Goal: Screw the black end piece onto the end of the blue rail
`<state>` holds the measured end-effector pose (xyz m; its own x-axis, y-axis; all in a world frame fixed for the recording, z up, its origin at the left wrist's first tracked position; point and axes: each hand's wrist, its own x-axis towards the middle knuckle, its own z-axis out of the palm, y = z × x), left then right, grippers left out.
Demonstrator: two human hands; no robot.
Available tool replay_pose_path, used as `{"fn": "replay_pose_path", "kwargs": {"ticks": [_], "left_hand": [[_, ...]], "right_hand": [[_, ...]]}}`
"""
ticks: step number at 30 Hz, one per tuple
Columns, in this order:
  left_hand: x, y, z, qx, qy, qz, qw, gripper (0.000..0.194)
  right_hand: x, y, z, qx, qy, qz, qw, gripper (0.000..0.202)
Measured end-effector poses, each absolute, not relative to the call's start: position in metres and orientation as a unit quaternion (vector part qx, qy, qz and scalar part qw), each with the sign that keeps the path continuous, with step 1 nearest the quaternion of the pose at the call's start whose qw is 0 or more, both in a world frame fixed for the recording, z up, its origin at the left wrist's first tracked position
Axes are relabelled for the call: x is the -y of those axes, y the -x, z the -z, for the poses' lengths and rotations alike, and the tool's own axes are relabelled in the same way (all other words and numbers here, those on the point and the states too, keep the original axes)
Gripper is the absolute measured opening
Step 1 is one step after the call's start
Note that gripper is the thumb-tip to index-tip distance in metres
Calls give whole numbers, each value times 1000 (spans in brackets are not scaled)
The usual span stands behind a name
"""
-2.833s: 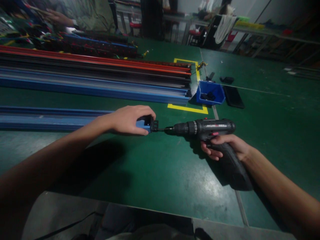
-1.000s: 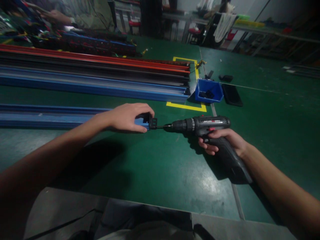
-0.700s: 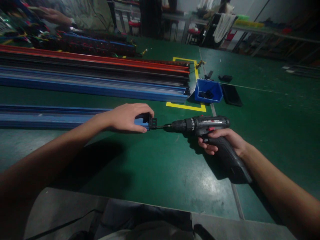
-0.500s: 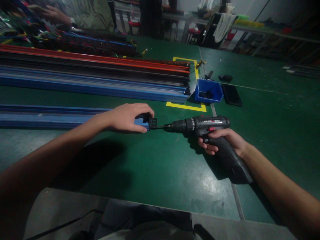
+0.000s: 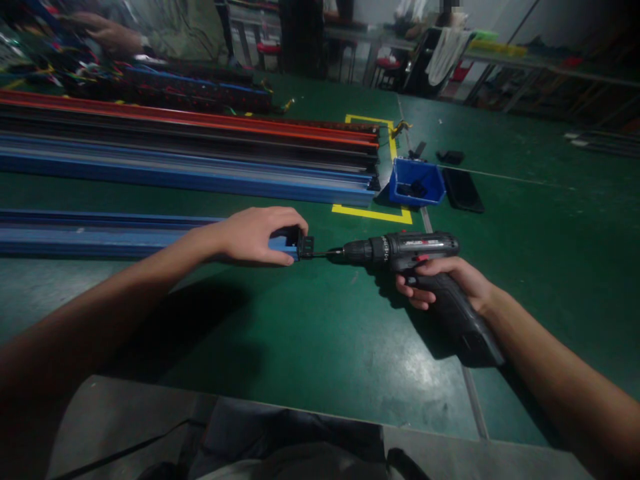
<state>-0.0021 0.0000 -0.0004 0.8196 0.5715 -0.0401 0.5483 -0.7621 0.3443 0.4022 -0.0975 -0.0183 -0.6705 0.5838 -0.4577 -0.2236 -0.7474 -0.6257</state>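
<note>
My left hand (image 5: 257, 237) grips the right end of a long blue rail (image 5: 110, 235), thumb on the near side and fingers over the far side. A black end cap (image 5: 307, 247) sits at that end of the rail. My right hand (image 5: 450, 280) is wrapped round the handle of a black cordless drill (image 5: 415, 247), which lies level and points left. The drill's thin bit (image 5: 323, 253) reaches to the end cap; whether its tip sits in a screw is too small to tell.
Behind lie several long blue, black and orange rails (image 5: 250, 177). Right of them stand a blue bin (image 5: 417, 183) with small black parts and a dark flat phone-like object (image 5: 463, 189). Yellow tape (image 5: 373, 214) marks the green table (image 5: 310, 333). Another person's hand (image 5: 107, 33) shows at back left.
</note>
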Motion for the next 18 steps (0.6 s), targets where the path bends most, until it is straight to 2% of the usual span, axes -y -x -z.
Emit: {"fn": "replay_pose_path", "kwargs": {"ticks": [18], "left_hand": [[0, 2, 1, -294, -940, -37, 170, 54]], "right_hand": [[98, -402, 18, 257, 333, -877, 232, 28]]}}
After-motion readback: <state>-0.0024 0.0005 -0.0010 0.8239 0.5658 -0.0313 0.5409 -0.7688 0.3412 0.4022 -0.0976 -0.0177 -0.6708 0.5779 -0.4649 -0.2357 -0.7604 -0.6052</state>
